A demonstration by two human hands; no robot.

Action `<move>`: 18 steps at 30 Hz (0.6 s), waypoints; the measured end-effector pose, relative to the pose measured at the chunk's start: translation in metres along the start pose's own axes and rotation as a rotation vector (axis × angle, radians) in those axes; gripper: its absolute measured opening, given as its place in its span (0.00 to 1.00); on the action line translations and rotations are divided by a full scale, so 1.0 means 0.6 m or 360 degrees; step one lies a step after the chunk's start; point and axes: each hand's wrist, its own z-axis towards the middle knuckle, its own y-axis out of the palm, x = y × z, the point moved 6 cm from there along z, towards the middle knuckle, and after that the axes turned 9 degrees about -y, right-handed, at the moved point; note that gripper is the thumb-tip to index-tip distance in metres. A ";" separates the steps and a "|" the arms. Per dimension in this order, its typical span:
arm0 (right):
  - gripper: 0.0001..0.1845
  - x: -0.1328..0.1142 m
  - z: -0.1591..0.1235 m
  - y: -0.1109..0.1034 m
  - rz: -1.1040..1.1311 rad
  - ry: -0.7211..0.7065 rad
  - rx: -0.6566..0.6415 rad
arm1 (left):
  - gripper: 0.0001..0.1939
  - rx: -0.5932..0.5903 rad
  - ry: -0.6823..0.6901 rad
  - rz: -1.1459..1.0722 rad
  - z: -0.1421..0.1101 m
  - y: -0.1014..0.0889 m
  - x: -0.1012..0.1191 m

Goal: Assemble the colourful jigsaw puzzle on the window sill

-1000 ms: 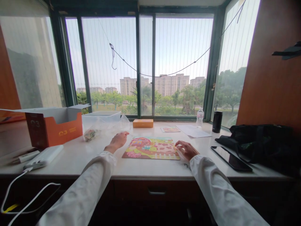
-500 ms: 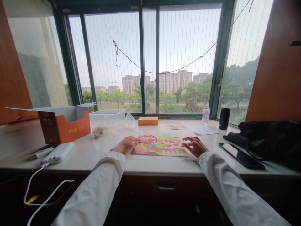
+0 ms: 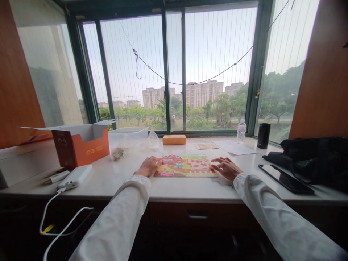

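Observation:
A thin, flat picture board (image 3: 187,166) with a colourful farm scene lies on the white tabletop: a red barn, a pink patterned area and a white fence. My left hand (image 3: 149,166) is at its left edge, fingers together with the tips on the upper left corner. At the right edge is my right hand (image 3: 226,168), its thumb and fingers bent against the border. The board sits between both hands, roughly square to the table's front edge. The undersides of the fingers are hidden.
An orange open box (image 3: 92,146), a white power strip (image 3: 74,177) and a clear plastic bin (image 3: 127,133) stand left. Behind the board are a small orange box (image 3: 174,140) and a smaller picture card (image 3: 206,146). To the right lie a phone (image 3: 285,178) and black bag (image 3: 312,159).
The board has turned slightly and shifted a little away from me, with both hands staying at its edges. The whole view has swung slightly, so the surroundings appear farther right.

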 end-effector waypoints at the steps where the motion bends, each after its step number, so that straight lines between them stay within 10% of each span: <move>1: 0.30 -0.003 0.006 0.001 -0.0010 -0.0010 -0.0059 | 0.22 -0.0003 0.0007 0.0072 0.002 0.002 -0.002; 11: 0.31 -0.040 0.106 0.021 -0.0119 -0.0217 -0.0283 | 0.25 -0.0074 -0.0222 0.0354 0.006 0.011 -0.027; 18: 0.29 -0.015 0.177 -0.010 -0.0228 -0.0091 0.0302 | 0.25 -0.0021 -0.0235 0.0345 0.009 0.010 -0.032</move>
